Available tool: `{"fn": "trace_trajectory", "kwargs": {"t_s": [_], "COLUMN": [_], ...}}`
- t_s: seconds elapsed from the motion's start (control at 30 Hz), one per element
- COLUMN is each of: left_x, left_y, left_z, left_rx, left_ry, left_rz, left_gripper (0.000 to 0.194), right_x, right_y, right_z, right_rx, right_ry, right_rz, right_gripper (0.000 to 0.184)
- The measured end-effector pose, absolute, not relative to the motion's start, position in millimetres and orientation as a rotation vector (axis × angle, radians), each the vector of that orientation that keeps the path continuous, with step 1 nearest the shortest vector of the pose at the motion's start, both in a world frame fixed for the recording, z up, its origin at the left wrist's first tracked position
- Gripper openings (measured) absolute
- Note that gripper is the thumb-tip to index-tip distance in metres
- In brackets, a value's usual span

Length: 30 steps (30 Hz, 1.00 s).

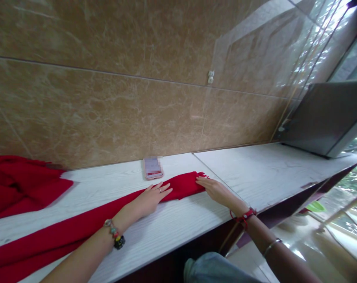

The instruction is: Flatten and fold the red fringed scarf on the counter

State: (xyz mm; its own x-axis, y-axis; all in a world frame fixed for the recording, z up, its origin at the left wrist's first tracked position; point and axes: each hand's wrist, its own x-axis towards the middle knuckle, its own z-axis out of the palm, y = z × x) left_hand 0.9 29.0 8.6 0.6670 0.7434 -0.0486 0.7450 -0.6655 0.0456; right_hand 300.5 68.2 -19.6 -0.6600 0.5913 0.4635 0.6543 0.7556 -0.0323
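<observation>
A long red scarf [78, 226] lies stretched along the white wooden counter [255, 173], its fringed end near the middle. My left hand [151, 196] rests flat on the scarf with fingers spread, a beaded bracelet on its wrist. At the fringed end [196, 179] my right hand [215, 190] lies flat too, fingertips touching the fabric's edge; a red cord circles that wrist.
A pink phone [152, 168] lies on the counter by the brown marble wall, just behind the scarf. More red cloth [21, 182] is bunched at the far left. A grey box-like object [322, 118] stands at the right end. The counter's front edge drops to a shiny floor.
</observation>
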Motion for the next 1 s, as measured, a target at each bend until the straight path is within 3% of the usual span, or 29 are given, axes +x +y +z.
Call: {"fn": "trace_trajectory", "kwargs": {"t_s": [0.1, 0.2, 0.37, 0.53, 0.77, 1.0], "left_x": [-1, 7, 40, 65, 57, 52], "left_y": [33, 34, 41, 50, 43, 42], "left_z": [15, 27, 24, 2, -8, -8], "left_rx": [2.688, 2.611, 2.671, 2.673, 2.669, 2.678], "left_ry": [1.232, 1.176, 1.291, 1.475, 1.476, 1.475], "left_rz": [-0.092, -0.052, 0.269, 0.374, 0.246, 0.255], "left_gripper": [0.078, 0.061, 0.052, 0.057, 0.065, 0.068], "right_x": [298, 290, 264, 243, 258, 260], "right_y": [64, 59, 66, 85, 86, 97], "right_z": [-12, 2, 16, 5, -14, -1], "right_rx": [-0.971, -0.974, -1.152, -1.437, -1.381, -1.589], "right_ry": [-2.492, -2.443, -2.216, -2.395, -2.735, -2.285], "right_rz": [-0.112, -0.005, 0.055, -0.131, -0.472, -0.225], "right_gripper": [0.052, 0.054, 0.04, 0.042, 0.035, 0.039]}}
